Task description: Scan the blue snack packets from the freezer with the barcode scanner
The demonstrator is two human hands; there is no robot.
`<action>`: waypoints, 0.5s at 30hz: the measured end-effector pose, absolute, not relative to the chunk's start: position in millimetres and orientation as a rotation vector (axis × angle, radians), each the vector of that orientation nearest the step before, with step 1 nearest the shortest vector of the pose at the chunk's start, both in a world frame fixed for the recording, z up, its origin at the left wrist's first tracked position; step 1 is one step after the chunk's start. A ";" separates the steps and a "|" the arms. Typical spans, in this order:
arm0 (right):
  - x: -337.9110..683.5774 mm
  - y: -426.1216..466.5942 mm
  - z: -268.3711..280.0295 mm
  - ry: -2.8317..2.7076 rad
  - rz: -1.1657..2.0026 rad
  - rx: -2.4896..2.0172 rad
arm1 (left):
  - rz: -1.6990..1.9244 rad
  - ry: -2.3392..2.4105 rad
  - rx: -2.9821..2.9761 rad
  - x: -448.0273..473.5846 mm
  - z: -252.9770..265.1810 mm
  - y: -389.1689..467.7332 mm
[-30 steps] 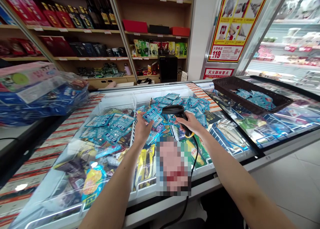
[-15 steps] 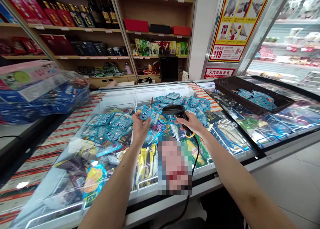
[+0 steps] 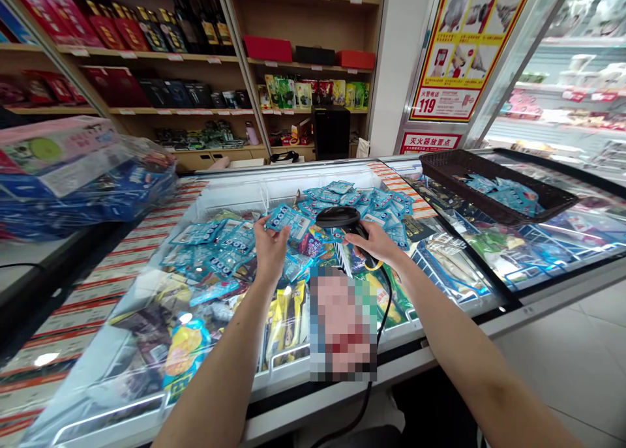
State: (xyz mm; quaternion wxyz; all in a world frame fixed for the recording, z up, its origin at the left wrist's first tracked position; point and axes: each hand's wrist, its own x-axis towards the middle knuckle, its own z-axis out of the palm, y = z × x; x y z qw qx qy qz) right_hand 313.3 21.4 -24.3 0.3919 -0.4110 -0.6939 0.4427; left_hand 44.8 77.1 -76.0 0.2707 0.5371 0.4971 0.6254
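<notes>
Pinched in my left hand [image 3: 270, 249] is a small blue packet [image 3: 289, 222], its printed face and white label turned upward. My right hand [image 3: 375, 242] is wrapped round the handle of a black barcode scanner [image 3: 338, 218], whose head points left toward the packet. A black cable [image 3: 387, 304] runs down from the scanner over the freezer's front edge. Left of my left hand lies a pile of similar blue packets [image 3: 232, 244] on the freezer's glass top. Another heap of blue packets [image 3: 386, 203] lies behind and right of the scanner.
Under the chest freezer's glass are colourful ice cream packs [image 3: 183, 353]. A brown basket [image 3: 552, 214] with several blue packets stands at the right. Plastic-wrapped boxes [image 3: 73, 167] sit at the left. Behind are a black monitor-like box [image 3: 331, 133] and shelves [image 3: 303, 62].
My left hand has shifted slightly left, and the blue packet now lies flatter with more of its label showing. The right hand and scanner have hardly moved.
</notes>
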 end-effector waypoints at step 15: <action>311.5 19.2 -22.5 -1.773 1.144 -1.064 | 1.691 1.387 1.474 43.4 -80.0 81.5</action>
